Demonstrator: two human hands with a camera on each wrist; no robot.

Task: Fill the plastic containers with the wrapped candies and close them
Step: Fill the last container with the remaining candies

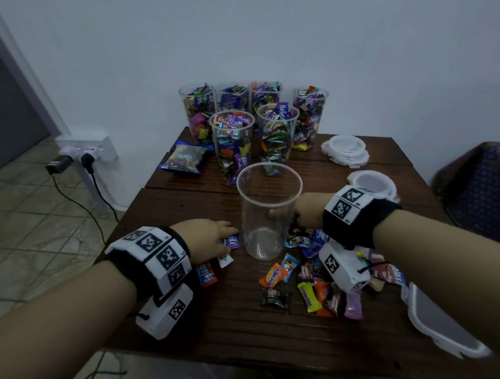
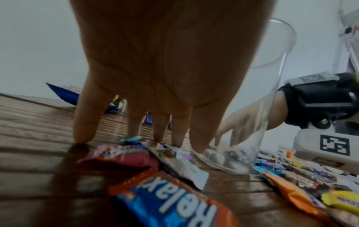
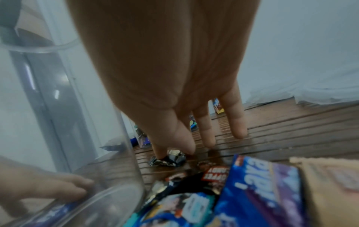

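— How many containers are on the dark slatted wooden counter (image 1: pixel 227 329)?

— Seven tall clear plastic cups: six filled with wrapped candies (image 1: pixel 232 141) stand at the back, four behind and two in front. One empty clear plastic cup (image 1: pixel 268 211) stands upright in the middle, between the two hands.

— And the lids?

— Two stacks of white round plastic lids (image 1: pixel 346 151) lie right of the cups; I cannot count each stack.

— The hands?

— The left hand (image 1: pixel 206 238) has its fingers (image 2: pixel 85 122) spread, tips down on the counter and on loose wrapped candies (image 1: pixel 309 287) beside the empty cup's base. The right hand (image 1: pixel 309 211) has fingers (image 3: pixel 236 121) spread, one tip touching a dark-wrapped candy (image 3: pixel 170 158).

— Anything else?

— One blue candy bag (image 1: pixel 185 159) lies left of the filled cups.
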